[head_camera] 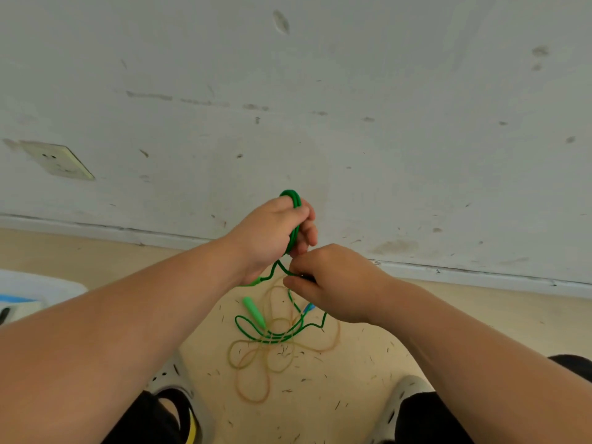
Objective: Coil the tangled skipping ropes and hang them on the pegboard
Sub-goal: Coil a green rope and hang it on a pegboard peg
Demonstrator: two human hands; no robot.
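1. One wall (352, 91) far, one floor (448, 322) near. No pegboard in view, so all the hanging looks still to do.
2. Two hands. Left hand (272, 232) is clenched round a coil of green rope (293, 200), held up in front of the wall. Right hand (330, 283), just near-right of it, pinches the green strand under the coil.
3. Green rope is part coiled: a few turns sit in the left hand and the rest lies loose on the floor between the shoes.
4. Tan rope (253, 392) lies on the floor in loose loops, crossed with the green one and held by neither hand. Its coiling is not begun.
5. Counts: two ropes, two shoes, one green handle (253, 310) on the floor, one socket (57, 160) far left. One blue bit (308, 307) by the right hand, can't tell what.
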